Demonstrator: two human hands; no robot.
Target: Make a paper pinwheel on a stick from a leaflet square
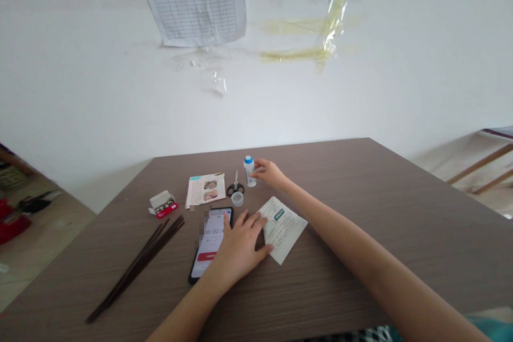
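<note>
My right hand point(267, 172) reaches across the brown table point(360, 224) and its fingers close round a small white bottle with a blue cap point(249, 170), which stands upright. My left hand point(240, 246) lies flat and open, fingers spread, partly over a smartphone point(210, 243) with a lit screen and touching the edge of a white printed paper packet point(282, 227). A pair of black-handled scissors point(235, 186) and a small roll of clear tape point(237, 199) lie just left of the bottle.
A printed card point(206, 189) and a small red-and-white box point(163, 204) lie at the left. Several long dark sticks point(138, 264) lie diagonally near the left edge. A table sheet point(196, 0) and yellowed tape point(320, 37) hang on the white wall.
</note>
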